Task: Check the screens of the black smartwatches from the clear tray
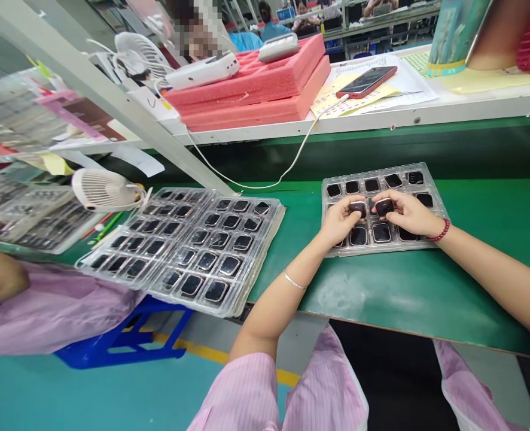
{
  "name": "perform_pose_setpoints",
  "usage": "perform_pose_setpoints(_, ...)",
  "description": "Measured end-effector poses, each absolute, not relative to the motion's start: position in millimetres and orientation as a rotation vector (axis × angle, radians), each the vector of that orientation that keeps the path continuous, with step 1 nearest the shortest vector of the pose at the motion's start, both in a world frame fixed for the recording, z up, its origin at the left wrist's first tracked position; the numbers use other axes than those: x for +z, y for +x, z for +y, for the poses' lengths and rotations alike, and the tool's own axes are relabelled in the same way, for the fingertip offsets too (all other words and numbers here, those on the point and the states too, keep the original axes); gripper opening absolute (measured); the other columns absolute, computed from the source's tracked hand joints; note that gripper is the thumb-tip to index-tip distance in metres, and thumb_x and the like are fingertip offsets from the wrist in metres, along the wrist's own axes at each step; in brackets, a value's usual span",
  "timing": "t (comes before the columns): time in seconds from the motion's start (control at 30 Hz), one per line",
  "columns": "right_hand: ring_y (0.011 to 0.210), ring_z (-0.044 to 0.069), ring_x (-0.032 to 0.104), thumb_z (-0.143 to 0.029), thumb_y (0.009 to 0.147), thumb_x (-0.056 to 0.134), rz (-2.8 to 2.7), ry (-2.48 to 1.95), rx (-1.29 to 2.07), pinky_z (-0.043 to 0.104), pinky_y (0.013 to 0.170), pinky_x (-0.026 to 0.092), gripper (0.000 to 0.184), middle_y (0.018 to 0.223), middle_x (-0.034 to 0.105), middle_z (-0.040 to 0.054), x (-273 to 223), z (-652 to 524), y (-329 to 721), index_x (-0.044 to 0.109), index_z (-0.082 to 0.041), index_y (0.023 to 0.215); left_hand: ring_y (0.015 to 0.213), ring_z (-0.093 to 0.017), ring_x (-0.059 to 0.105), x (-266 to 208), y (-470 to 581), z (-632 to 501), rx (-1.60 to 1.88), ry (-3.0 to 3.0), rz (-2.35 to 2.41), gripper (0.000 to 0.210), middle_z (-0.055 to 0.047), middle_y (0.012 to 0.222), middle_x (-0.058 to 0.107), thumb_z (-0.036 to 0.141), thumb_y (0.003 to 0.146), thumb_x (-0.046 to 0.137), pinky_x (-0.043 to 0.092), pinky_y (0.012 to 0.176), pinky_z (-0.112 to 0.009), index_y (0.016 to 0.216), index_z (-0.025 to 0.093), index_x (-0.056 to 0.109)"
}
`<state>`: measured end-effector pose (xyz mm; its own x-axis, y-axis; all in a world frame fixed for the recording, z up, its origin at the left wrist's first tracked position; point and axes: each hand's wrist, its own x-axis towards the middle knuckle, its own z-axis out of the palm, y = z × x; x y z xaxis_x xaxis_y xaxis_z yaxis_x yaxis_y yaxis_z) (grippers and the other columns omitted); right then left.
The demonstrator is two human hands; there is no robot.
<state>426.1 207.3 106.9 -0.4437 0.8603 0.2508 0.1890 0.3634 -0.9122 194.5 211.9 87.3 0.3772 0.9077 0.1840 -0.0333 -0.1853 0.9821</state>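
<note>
A clear plastic tray [368, 248] lies on the green table, its pockets holding square black watch-like units with rounded corners. Over its middle row, my left hand [340, 218] pinches one such watch unit [357, 208] between thumb and fingers. Just to the right, my right hand [406, 212] grips a second watch unit [384, 207], its dark face turned up. The two units are close together but apart. My fingers cover part of the pockets beneath.
To the left, stacked clear trays [220, 308] of similar units reach the table's front edge. A white fan [106, 190] stands behind them. A co-worker's arm [0, 272] is at far left. The shelf above carries pink foam [310, 78] and a phone [367, 81] with a hanging white cable [292, 167].
</note>
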Motion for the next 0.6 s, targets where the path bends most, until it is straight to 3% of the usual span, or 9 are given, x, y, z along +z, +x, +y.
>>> perform_pose_setpoints(0.17,0.109,0.028,0.074,-0.016,0.079,0.062,-1.824,-0.895,1.175,0.049,0.094,0.066,0.038,0.120,0.074,0.0060,107.1,207.0,424.5,0.069,-0.025,0.115,0.104,-0.022,0.071,89.2,196.0,210.7,1.091,1.526,0.840,0.041,-0.009,0.111,0.073,0.021,0.078,0.073,0.060,0.086,-0.031,0.118,0.016,0.064)
perform_pose_setpoints(0.37,0.107,0.028,0.076,-0.013,0.078,0.062,-1.829,-0.911,1.164,0.048,0.094,0.067,0.039,0.115,0.076,0.0054,106.8,207.0,423.3,0.069,-0.025,0.115,0.085,-0.017,0.069,88.9,196.5,211.1,1.056,1.516,0.822,0.030,-0.006,0.095,0.071,0.023,0.080,0.070,0.059,0.079,-0.031,0.109,0.015,0.064)
perform_pose_setpoints(0.6,0.106,0.029,0.076,-0.016,0.078,0.063,-1.870,-0.932,1.106,0.048,0.094,0.066,0.041,0.116,0.075,0.0062,107.1,206.9,424.2,0.068,-0.024,0.117,0.098,-0.019,0.069,88.9,196.4,210.4,1.063,1.528,0.816,0.045,-0.005,0.101,0.071,0.016,0.074,0.070,0.057,0.087,-0.031,0.118,0.018,0.060)
